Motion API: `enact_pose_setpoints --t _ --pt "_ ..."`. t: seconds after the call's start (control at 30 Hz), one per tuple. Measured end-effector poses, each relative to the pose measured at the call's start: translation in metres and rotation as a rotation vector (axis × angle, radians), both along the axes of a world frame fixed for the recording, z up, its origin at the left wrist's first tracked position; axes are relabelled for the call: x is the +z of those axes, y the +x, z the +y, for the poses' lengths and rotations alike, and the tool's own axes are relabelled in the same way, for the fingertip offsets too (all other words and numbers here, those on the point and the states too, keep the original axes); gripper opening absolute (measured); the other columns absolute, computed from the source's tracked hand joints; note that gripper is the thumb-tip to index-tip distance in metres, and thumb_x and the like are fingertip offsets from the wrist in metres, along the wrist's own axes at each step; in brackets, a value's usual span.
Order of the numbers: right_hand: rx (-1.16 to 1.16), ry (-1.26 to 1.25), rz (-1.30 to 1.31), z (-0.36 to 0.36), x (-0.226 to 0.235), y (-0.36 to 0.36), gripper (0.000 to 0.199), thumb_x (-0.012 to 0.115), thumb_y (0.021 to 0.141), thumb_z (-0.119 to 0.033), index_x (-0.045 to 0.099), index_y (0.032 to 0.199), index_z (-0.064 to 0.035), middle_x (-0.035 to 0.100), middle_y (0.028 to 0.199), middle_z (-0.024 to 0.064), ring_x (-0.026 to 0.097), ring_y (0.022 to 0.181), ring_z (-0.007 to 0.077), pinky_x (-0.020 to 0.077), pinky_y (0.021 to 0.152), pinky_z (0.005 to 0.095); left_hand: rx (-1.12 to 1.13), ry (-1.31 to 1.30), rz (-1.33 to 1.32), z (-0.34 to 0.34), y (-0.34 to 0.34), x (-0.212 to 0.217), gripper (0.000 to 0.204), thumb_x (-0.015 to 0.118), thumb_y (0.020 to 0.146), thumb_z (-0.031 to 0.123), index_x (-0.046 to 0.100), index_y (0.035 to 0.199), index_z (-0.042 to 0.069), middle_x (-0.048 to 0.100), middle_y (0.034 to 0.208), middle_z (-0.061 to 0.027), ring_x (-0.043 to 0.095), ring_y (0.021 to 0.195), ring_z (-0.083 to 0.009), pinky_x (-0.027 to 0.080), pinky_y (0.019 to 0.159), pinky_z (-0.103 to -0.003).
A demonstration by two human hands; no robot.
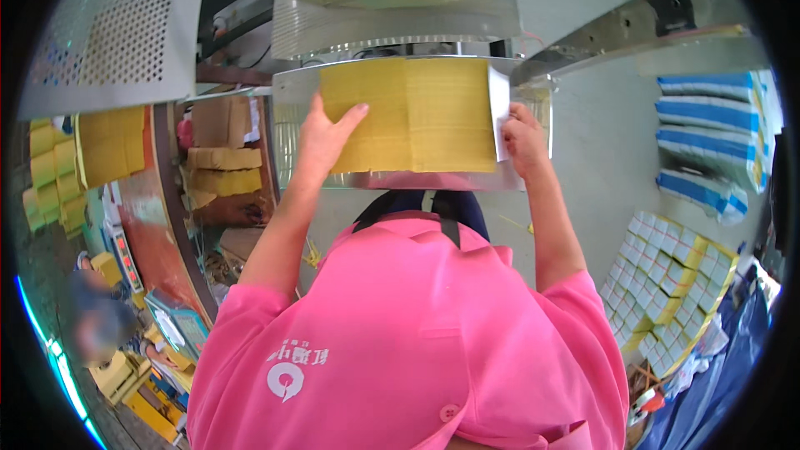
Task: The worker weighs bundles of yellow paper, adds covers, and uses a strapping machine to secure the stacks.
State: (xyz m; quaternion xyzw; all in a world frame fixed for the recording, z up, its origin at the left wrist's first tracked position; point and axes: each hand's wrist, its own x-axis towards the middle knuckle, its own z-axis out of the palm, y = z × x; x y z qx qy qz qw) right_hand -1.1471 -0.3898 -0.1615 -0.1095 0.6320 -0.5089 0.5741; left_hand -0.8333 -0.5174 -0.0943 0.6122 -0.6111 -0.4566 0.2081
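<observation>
A thick stack of yellow paper sheets lies flat on a shiny metal machine table in front of me. My left hand rests with spread fingers on the stack's left edge. My right hand is at the stack's right edge, fingers curled around a white sheet that stands against that side. My pink shirt fills the lower middle of the view.
A perforated metal panel hangs at the upper left. More yellow paper stacks sit at the left. White and yellow wrapped bundles lie on a pallet at the right, with blue-and-white packs above. Another person stands at the lower left.
</observation>
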Motion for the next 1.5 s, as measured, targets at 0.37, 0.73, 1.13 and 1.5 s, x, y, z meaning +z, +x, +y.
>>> enact_pose_setpoints --t 0.37,0.73,1.13,1.5 --pt "0.058 -0.163 0.431 0.001 -0.009 0.019 0.066 0.042 0.073 0.012 0.059 0.133 -0.0106 0.06 0.089 0.0 0.053 0.076 0.0076 0.0439 0.07 0.0211 0.025 0.072 0.151 -0.001 -0.004 0.003 0.054 0.066 0.093 0.03 0.048 0.133 -0.003 0.065 0.119 -0.0167 0.062 0.108 -0.0214 0.048 0.092 -0.033" --pt "0.089 -0.248 0.26 0.006 -0.016 0.014 0.055 0.043 0.077 0.012 0.063 0.125 -0.0063 0.063 0.103 0.0001 0.057 0.09 0.0092 0.0452 0.083 0.0215 0.093 0.28 0.232 -0.014 0.017 -0.009 0.058 0.046 0.1 0.051 0.054 0.132 0.002 0.063 0.123 -0.0107 0.057 0.115 -0.0203 0.045 0.094 -0.037" --pt "0.035 -0.207 0.27 0.003 0.019 0.031 0.03 0.054 0.098 -0.015 0.063 0.124 -0.0029 0.068 0.107 0.0043 0.059 0.1 0.009 0.047 0.088 0.0248 0.103 0.461 0.358 -0.02 0.03 0.003 0.052 0.051 0.097 0.054 0.06 0.127 0.011 0.063 0.116 -0.0008 0.058 0.104 -0.013 0.049 0.08 -0.033" --pt "-0.007 -0.311 0.236 0.008 0.047 0.046 0.046 0.048 0.103 -0.032 0.054 0.136 -0.001 0.06 0.129 0.0091 0.053 0.12 0.0151 0.0395 0.102 0.0286 0.076 0.459 0.343 -0.021 0.033 -0.004 0.055 0.058 0.094 0.051 0.058 0.129 0.008 0.062 0.12 -0.0022 0.058 0.109 -0.0136 0.05 0.077 -0.03"
